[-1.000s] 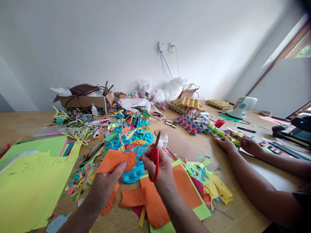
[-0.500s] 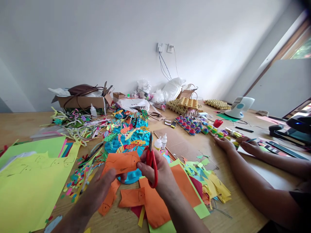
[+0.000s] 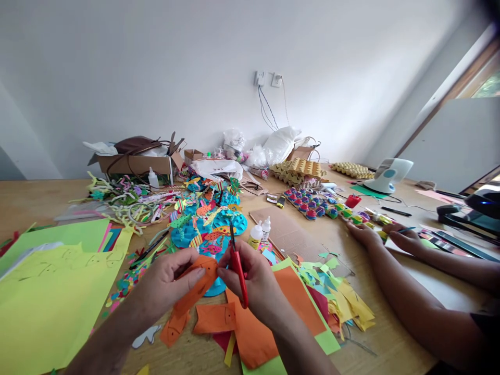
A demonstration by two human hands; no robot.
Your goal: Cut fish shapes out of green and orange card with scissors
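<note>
One littered wooden table (image 3: 390, 338), white wall (image 3: 175, 67) behind; left hand (image 3: 167, 278) pinches orange paper (image 3: 186, 301), right hand (image 3: 260, 281) grips red scissors (image 3: 237, 266).

Our hands (image 3: 167, 279) are bare, and our forearms (image 3: 111, 330) are bare too, smooth-looking and narrowing toward the wrists (image 3: 275, 315).

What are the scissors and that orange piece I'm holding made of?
Scissors: handles likely plastic, smooth, slightly shiny red; blades probably metal, dark, slim and tapering. Orange piece: probably paper or thin card, matte, thin-edged, marked with dark drawn lines.
</note>
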